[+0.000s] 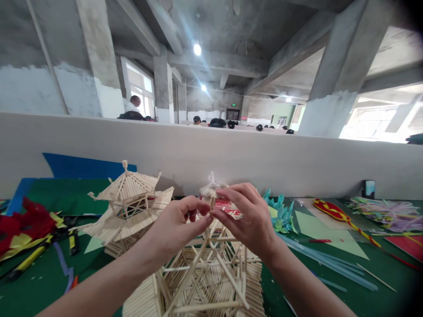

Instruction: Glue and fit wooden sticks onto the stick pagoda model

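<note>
In front of me stands a model building of thin wooden sticks, its open roof frame [228, 270] rising to a peak. Right at that peak is a small block of short wooden sticks [212, 201]. My left hand [178, 222] pinches it from the left with thumb and forefinger. From the other side, my right hand [253, 215] closes its thumb and fingertips on the same block. The fingers partly cover it, so I cannot tell whether it is fixed to the frame. Behind my left wrist stands a wooden stick pagoda [127, 187] with a tiered roof.
A white partition [211, 149] runs behind the green table [95, 268]. Left lie red and yellow material [29, 224] and a yellow-black cutter [31, 262]. Right are a turquoise folded-paper piece [282, 213], translucent glue sticks [330, 262], pastel strips [386, 211] and a phone [369, 189].
</note>
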The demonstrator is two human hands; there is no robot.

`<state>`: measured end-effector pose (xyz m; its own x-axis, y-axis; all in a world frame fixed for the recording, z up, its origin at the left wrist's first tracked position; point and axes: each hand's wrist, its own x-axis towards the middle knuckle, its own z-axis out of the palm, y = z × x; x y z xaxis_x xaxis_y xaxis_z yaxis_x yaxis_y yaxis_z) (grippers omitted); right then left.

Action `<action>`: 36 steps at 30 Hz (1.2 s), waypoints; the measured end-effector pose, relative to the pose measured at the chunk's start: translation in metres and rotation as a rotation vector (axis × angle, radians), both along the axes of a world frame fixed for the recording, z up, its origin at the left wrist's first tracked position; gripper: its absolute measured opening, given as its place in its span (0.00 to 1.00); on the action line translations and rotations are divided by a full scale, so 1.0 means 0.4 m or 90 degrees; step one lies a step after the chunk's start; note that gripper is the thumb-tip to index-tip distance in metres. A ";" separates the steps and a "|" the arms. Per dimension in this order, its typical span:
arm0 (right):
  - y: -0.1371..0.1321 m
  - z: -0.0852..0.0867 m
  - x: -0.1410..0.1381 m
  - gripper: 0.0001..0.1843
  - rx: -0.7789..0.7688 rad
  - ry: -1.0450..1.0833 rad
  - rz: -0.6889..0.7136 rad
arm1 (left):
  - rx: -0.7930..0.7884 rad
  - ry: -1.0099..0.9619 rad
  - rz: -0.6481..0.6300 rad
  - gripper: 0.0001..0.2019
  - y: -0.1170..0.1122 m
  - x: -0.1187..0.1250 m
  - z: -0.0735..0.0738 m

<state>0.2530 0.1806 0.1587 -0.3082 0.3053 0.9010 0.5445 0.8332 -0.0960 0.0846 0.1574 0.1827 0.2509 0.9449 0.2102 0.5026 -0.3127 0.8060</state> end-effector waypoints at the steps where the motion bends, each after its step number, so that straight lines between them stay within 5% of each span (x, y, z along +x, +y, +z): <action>1: -0.001 -0.001 0.002 0.17 -0.005 0.000 0.004 | 0.001 0.003 0.005 0.12 -0.001 0.001 0.001; 14: 0.006 0.003 -0.009 0.08 -0.130 0.110 0.060 | 0.004 -0.022 0.007 0.13 0.001 0.004 0.005; 36: 0.006 0.009 0.001 0.08 -0.120 0.065 0.067 | 0.023 -0.054 -0.004 0.13 0.011 0.008 -0.002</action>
<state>0.2532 0.1830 0.1624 -0.2578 0.4414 0.8595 0.4350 0.8473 -0.3046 0.0877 0.1619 0.1819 0.2362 0.9349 0.2649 0.4314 -0.3451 0.8336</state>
